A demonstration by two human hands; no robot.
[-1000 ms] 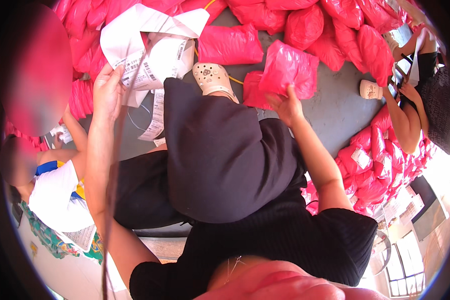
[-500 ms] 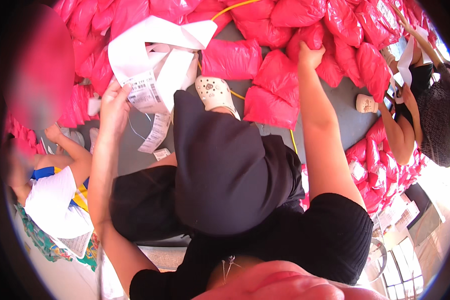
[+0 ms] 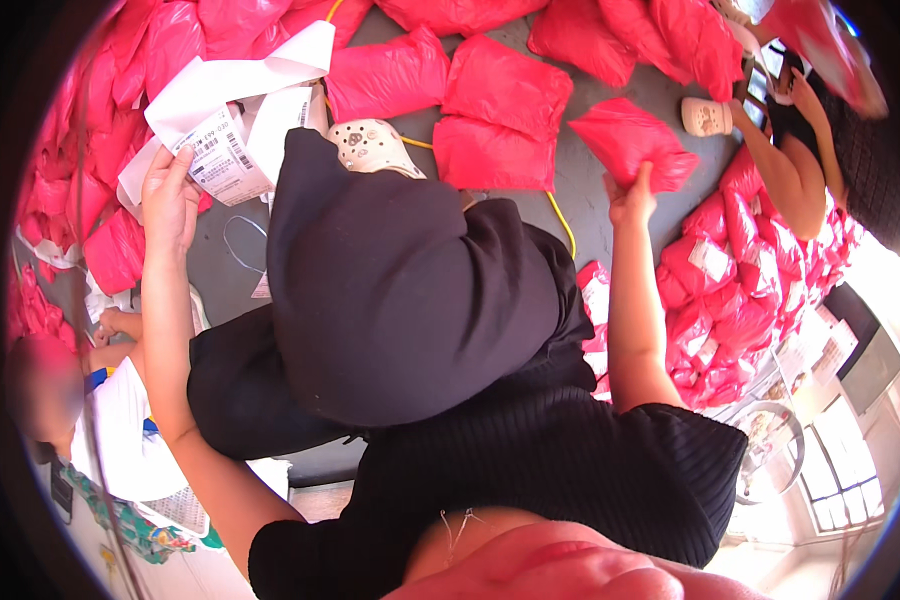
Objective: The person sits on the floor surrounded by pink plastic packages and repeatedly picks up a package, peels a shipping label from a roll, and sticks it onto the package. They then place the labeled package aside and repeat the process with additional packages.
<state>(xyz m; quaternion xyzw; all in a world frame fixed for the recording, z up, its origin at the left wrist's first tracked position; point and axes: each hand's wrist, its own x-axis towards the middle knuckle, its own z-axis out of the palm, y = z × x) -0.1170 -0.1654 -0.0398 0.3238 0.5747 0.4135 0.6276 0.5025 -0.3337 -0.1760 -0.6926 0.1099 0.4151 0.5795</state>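
Observation:
A long white strip of printed shipping labels [image 3: 227, 160] is pinched in my left hand [image 3: 171, 200], with the rest of the strip looping up and over to the right. My right hand [image 3: 632, 192] grips the lower edge of a pink plastic mailer bag [image 3: 635, 145], held up over the grey floor. Two more pink mailer bags, an upper one [image 3: 507, 85] and a lower one [image 3: 494, 153], lie on the floor between my hands. Beside them is another pink bag [image 3: 388, 75], just beyond my cream clog [image 3: 370, 148].
Pink bags [image 3: 165, 50] are heaped along the far side and far left. A labelled pile of pink bags [image 3: 720, 290] rises at my right. Co-workers sit on both sides, one in a white shirt [image 3: 130, 430], one in dark clothes [image 3: 870, 160]. A yellow cord [image 3: 562, 225] crosses the floor.
My right hand has drawn a pink bag out of the far heap, bringing it nearer. My left hand still holds the label strip. The whole view has shifted to the right.

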